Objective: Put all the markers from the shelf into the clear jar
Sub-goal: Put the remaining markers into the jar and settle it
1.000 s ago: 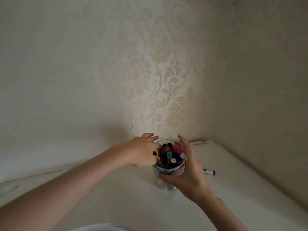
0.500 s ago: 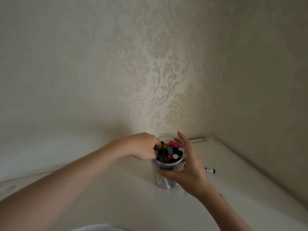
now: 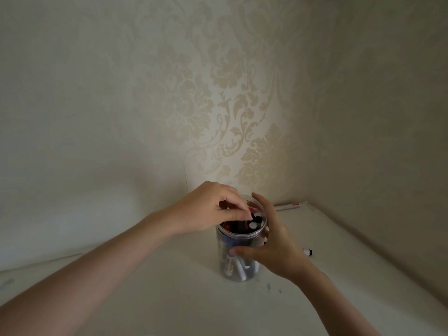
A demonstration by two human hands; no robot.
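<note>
Lower centre of the frame: jar [image 3: 238, 267], clear, upright on the white shelf [image 3: 169, 299], its open mouth facing up.
Jar contents: markers [image 3: 252, 224] packed inside, long axes running roughly top to bottom, caps up (red, pink, black and grey ends show at the rim), white barrels visible through the wall lower down.
Left hand [image 3: 208, 212]: over the left half of the jar mouth, knuckles up, fingers [image 3: 238, 215] curled and pinched together at the marker caps; whether they actually grip one marker I cannot tell.
Right hand [image 3: 276, 248]: wrapped around the right side of the jar, thumb [image 3: 242, 251] across the front wall, fingers spread wide over the rim and far side, holding the jar.
Right of the jar, lower: loose marker [image 3: 307, 251] lying flat on the shelf, mostly hidden behind the right hand, black end pointing right.
Right of the jar, upper: second loose marker [image 3: 288, 206] lying flat along the foot of the wall, long axis left to right, a small red mark near its right end.
Writing: none readable (too small and blurred).
Background: cream wallpaper [image 3: 232, 105] with a floral pattern.
</note>
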